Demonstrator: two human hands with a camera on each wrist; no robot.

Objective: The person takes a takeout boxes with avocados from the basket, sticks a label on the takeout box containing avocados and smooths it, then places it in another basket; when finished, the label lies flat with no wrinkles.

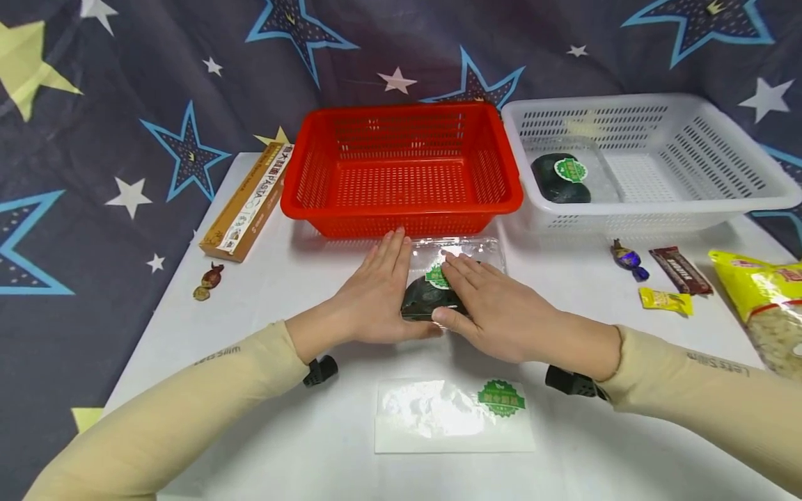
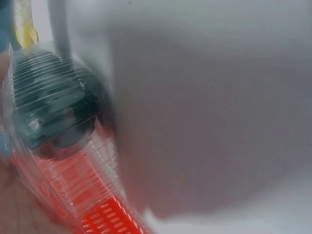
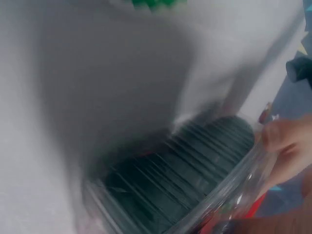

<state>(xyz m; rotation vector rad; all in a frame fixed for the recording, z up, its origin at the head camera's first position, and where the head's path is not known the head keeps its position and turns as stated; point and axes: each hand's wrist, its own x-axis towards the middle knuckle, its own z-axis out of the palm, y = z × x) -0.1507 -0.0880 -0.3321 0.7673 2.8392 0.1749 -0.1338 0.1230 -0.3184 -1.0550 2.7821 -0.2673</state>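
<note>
A clear plastic clamshell box (image 1: 457, 245) sits on the table in front of the red basket. It holds dark green rounded produce (image 1: 426, 299) whose kind I cannot tell, also visible through ribbed plastic in both wrist views. My left hand (image 1: 376, 296) lies along the box's left side, fingers straight and thumb by the front edge. Straight fingers of my right hand (image 1: 510, 309) rest on the lid, over part of a green round sticker (image 1: 436, 277). Nearer me lies a white sticker sheet (image 1: 432, 424) bearing one green label (image 1: 501, 398).
Behind are a red basket (image 1: 401, 216) and a white basket (image 1: 658, 202) containing a similar stickered box (image 1: 589, 149). A pasta box (image 1: 247, 202) and wrapped candy (image 1: 209, 282) lie left. Right are several sweets, including a brown bar (image 1: 681, 270), and a yellow bag (image 1: 767, 299).
</note>
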